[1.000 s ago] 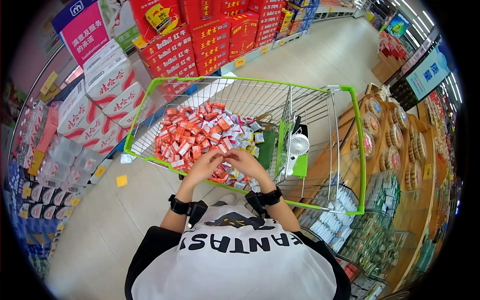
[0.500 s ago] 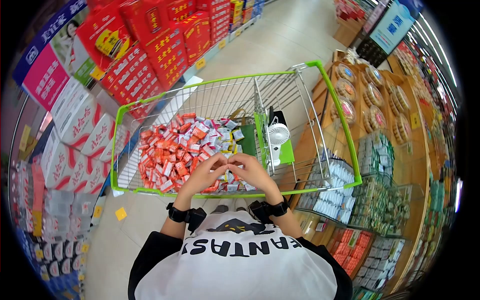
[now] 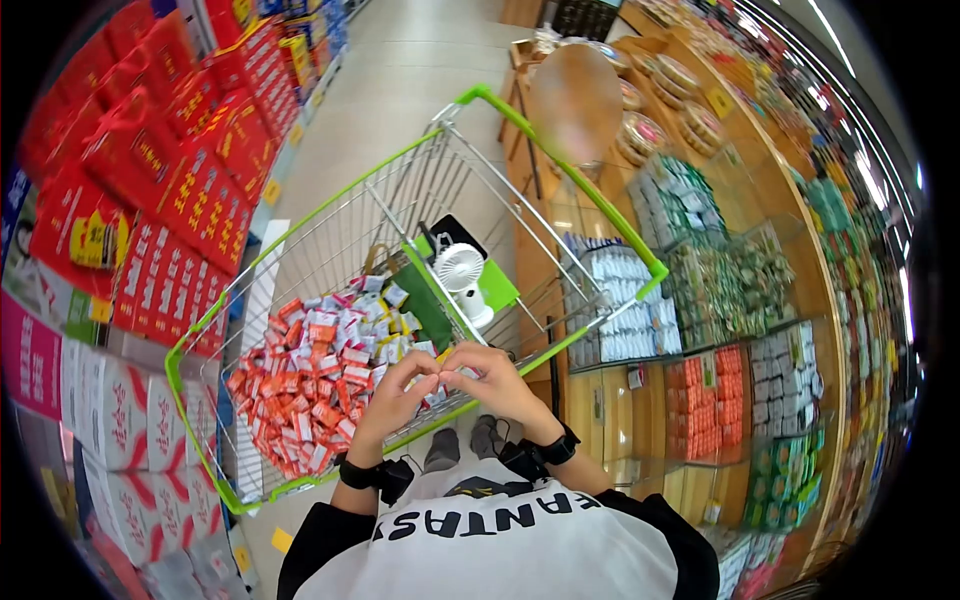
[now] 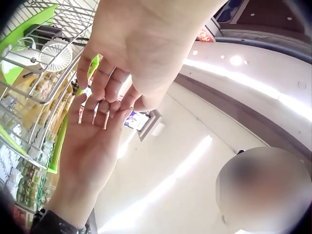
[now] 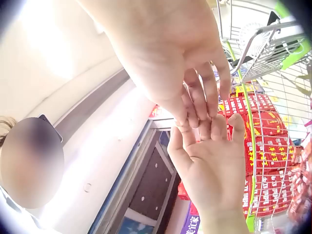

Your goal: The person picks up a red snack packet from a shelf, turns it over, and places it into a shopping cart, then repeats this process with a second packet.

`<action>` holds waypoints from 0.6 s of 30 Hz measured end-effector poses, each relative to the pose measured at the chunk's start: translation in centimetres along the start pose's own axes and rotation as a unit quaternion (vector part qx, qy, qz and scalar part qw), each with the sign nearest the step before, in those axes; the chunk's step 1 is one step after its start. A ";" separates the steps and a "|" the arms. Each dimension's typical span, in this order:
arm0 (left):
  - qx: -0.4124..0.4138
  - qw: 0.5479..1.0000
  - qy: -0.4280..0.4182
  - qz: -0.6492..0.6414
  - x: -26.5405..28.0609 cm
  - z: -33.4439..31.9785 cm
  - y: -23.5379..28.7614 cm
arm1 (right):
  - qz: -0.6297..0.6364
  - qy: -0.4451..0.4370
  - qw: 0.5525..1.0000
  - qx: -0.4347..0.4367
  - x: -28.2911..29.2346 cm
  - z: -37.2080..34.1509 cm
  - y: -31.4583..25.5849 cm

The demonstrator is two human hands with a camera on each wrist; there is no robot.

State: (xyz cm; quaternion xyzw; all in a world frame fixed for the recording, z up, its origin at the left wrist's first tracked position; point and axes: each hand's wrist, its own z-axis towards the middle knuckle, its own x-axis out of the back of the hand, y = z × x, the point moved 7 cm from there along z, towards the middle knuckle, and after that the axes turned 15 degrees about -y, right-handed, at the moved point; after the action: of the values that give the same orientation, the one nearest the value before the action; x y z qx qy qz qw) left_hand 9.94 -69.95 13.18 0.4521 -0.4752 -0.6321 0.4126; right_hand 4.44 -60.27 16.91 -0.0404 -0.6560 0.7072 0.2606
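My left hand [image 3: 398, 396] and right hand [image 3: 497, 386] meet fingertip to fingertip in front of my body, over the near rim of a shopping cart [image 3: 330, 482]. Fingers are gently bent and nothing shows between them. The left wrist view has my left palm [image 4: 141, 48] above and the right palm [image 4: 90, 151] below, their fingertips touching. From the right wrist, the right palm [image 5: 165, 63] and left palm [image 5: 217, 170] show the same contact. Beyond the hands, a heap of small red and white packets [image 3: 310, 385] fills the cart's left part.
A white fan [image 3: 460, 268] stands by the cart's green child-seat panel [image 3: 500, 290]. Stacked red drink boxes [image 3: 180, 260] and white cartons [image 3: 130, 410] line the left. Wooden shelves [image 3: 600, 400] with packaged goods run close along the right. Pale floor [image 3: 420, 50] stretches ahead.
The head view has turned rightward; cart and red boxes have shifted left in it, and the cart appears tilted. Both hands keep their fingertips together.
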 end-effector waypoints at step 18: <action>0.033 0.989 -0.145 0.011 -12.2 4.8 -1.3 | -0.024 0.165 0.985 -0.040 4.8 -13.7 -1.7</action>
State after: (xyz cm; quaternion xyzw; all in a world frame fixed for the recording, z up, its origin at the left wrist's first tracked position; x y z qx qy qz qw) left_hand 8.26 -56.95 14.76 0.3635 -0.5556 -0.6703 0.3315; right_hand 6.35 -45.82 18.01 -0.1509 -0.6324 0.6578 0.3803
